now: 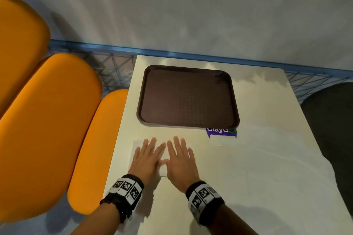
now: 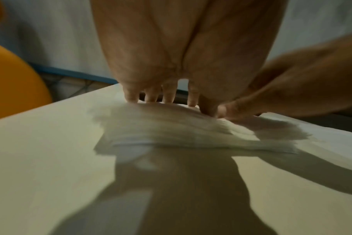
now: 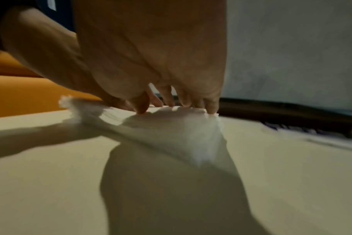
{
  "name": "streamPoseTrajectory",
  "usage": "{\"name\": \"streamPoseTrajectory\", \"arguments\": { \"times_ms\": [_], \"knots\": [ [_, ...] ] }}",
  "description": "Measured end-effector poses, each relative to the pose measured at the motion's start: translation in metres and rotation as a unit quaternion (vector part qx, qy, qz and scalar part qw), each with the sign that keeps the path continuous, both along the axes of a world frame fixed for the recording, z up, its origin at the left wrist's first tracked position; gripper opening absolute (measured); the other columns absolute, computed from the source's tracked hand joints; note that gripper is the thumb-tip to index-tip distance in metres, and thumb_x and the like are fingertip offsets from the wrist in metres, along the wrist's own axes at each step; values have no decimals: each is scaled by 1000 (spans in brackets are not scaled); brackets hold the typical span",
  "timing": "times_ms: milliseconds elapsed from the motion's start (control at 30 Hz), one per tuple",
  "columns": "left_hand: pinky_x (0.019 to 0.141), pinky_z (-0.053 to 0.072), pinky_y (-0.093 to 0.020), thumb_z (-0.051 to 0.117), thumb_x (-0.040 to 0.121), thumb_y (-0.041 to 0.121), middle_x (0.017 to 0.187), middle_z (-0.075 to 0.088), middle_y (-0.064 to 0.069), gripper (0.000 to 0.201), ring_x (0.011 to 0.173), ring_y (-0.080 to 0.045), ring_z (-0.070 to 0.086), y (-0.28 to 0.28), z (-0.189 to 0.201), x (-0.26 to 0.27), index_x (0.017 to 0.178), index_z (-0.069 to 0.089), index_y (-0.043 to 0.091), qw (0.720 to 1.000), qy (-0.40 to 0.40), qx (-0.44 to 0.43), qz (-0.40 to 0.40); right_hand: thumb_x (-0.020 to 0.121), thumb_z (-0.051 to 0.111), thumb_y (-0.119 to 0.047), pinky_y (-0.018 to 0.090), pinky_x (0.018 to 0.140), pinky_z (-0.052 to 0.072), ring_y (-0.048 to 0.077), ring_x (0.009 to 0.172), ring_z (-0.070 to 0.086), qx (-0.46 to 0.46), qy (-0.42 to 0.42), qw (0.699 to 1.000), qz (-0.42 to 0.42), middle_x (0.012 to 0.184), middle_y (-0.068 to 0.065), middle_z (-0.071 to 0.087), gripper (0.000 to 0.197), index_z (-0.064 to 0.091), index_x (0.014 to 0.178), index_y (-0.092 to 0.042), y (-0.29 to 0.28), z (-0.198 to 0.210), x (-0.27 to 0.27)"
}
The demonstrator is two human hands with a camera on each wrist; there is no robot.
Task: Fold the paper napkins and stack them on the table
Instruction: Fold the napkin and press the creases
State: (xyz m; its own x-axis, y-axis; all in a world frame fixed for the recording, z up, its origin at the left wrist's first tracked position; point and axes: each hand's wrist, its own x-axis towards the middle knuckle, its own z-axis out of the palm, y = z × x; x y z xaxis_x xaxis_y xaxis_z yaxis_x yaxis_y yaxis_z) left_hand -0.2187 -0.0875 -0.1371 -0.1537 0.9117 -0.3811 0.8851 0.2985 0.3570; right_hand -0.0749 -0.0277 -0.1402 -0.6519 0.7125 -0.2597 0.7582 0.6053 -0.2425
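- Both hands are flat on a white paper napkin [image 1: 163, 168] near the 7 o'clock part of the cream tabletop [image 1: 248, 187], which looks smooth and a bit glossy.
- Left hand [image 1: 147, 156]: fingers straight and spread wide, palm down, gripping nothing, just pressing the paper. Right hand [image 1: 180, 158] is the same, its thumb touching the left one.
- The napkin is thin, soft and slightly fluffy at the edges in the left wrist view [image 2: 171, 130]; it's blurred there, so I can't tell how many layers. It reads as a flat rectangle, long axis running 9 to 3 o'clock, poking out past the left hand at 9 o'clock.
- At 12 o'clock from the hands sits a dark brown plastic tray [image 1: 188, 99], rounded corners, woven-looking texture, raised rim.
- Purple printed label [image 1: 221, 132] just at the tray's 5 o'clock corner, on a big sheet of white paper [image 1: 267, 154].
- Glossy orange rounded seats [image 1: 47, 120] off at 9 o'clock.
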Motion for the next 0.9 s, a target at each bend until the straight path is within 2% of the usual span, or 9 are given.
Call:
{"name": "streamPoseTrajectory", "arguments": {
  "times_ms": [100, 267, 367, 467, 533, 600, 667, 767, 900],
  "knots": [
    [120, 0, -56, 6, 89, 73, 162, -25, -8, 76, 146, -31, -26, -4, -19, -7, 155, -12, 37, 998, 36, -45, -32, 105, 31, -48, 60, 119, 19, 39, 153, 3, 5, -38, 999, 4, 166, 16, -5, 70, -1, 158, -18, -6, -14, 12],
    [119, 4, -61, 39, 79, 83, 162, -26, -11, 105, 150, -40, -18, -1, -8, -6, 153, -20, 36, 993, 76, -95, -5, 105, 24, -52, 62, 120, 14, 35, 154, -4, -45, -50, 998, 3, 167, 12, -9, 67, -4, 158, -23, 3, 4, 17],
    [116, -4, -58, 43, 65, 94, 165, -14, -11, 121, 151, -39, -12, 2, 7, 9, 156, -8, 33, 997, 70, -24, -2, 105, 30, -49, 54, 123, 17, 30, 154, 10, -97, 55, 991, -71, 168, 7, 10, 59, 16, 156, -24, 9, 32, 42],
    [120, 19, -47, 50, 79, 79, 160, 32, -7, 89, 147, -30, 31, 13, 28, 46, 150, 34, 28, 997, 6, 47, -60, 99, 36, -46, 40, 104, 47, 19, 120, 57, -113, 148, 963, -195, 132, -1, 57, 37, 56, 125, -29, 13, 39, 108],
    [100, 48, -33, 54, 88, 62, 131, 62, 4, 50, 114, -17, 60, 28, 42, 81, 128, 55, 32, 992, -72, 45, -88, 93, 39, -43, 34, 88, 52, 18, 97, 64, -89, 124, 952, -265, 104, -4, 66, 30, 64, 101, -28, 18, 35, 167],
    [83, 53, -30, 55, 93, 50, 106, 68, 12, 24, 91, -9, 62, 42, 53, 122, 110, 60, 33, 985, -116, 32, -120, 94, 47, -35, 32, 83, 51, 20, 95, 65, -90, 89, 928, -350, 98, -4, 69, 23, 67, 92, -23, 23, 34, 226],
    [81, 50, -30, 54, 95, 48, 100, 63, 13, 22, 92, -11, 60, 51, 57, 166, 108, 60, 31, 980, -128, 13, -155, 95, 53, -31, 30, 84, 51, 20, 99, 65, -96, 43, 900, -424, 103, -3, 70, 18, 67, 95, -21, 25, 36, 281],
    [101, 37, -31, 50, 96, 53, 133, 54, 7, 38, 125, -17, 49, 54, 51, 226, 128, 54, 33, 964, -117, -52, -232, 94, 61, -38, 33, 93, 49, 23, 113, 60, -120, -2, 869, -480, 122, 2, 59, 30, 59, 119, -21, 24, 33, 339],
    [123, 9, -46, 45, 94, 62, 167, -1, -1, 64, 154, -24, 2, 49, 42, 277, 152, 29, 39, 935, -44, -147, -319, 88, 69, -46, 35, 99, 45, 27, 121, 55, -206, 7, 856, -473, 132, 8, 51, 60, 46, 134, -15, 28, 31, 368]
  ]
}}
